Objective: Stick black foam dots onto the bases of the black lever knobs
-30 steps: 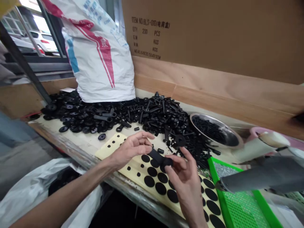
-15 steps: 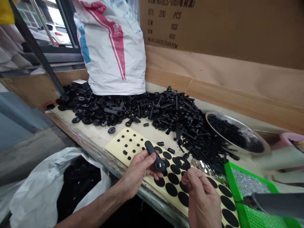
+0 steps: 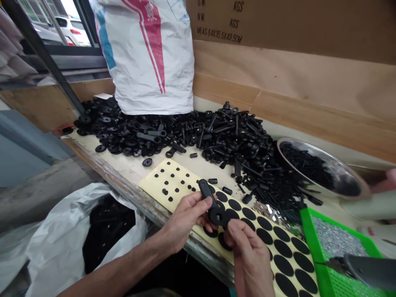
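Note:
My left hand is closed round a black plastic lever part, holding it just above a cream backing sheet covered with black round stickers. My right hand is pinched at the lever's round end, where a black disc sits; fingertips of both hands meet there. A large heap of black plastic parts lies behind the sheet on the bench.
A white woven sack stands at the back beside a cardboard wall. A steel bowl of black screws sits right, a green perforated tray with small metal pieces nearer. A white plastic bag of black parts hangs below the bench edge.
The view has tipped downward. My left hand kept the lever and brought it lower over the sheet; my right hand let go, dipped to the stickers, then came back to the lever's round end.

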Demonstrator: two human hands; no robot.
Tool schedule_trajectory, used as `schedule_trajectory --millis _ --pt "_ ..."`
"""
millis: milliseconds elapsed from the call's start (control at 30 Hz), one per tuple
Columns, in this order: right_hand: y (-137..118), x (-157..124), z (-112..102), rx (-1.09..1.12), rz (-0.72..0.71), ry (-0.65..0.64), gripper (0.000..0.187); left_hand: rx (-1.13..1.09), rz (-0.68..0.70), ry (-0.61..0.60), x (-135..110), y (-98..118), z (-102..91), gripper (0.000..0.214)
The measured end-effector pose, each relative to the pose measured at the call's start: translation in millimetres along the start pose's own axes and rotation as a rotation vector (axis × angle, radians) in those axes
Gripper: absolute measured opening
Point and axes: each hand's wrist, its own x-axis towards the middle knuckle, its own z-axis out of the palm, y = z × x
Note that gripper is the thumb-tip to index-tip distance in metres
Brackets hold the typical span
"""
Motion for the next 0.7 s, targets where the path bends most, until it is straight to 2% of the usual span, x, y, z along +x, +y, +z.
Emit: schedule_trajectory --millis 200,400,600,700 --pt "9 5 -8 -0.033 -0.003 -0.011 0.03 0.013 0.002 0.005 4 -4 0.8 0.031" --pt "9 4 -6 -0.029 -0.035 0.012 0.027 0.079 0.015 0.017 7 -4 2.3 0.031" --pt "7 2 -9 0.001 -0.186 0.131 0.024 0.139 0.027 0.112 12 -1 0.9 0.032" --pt "8 4 -10 -0.006 -0.129 0.096 0.025 0.144 0.03 0.082 12 -1 1.9 0.031"
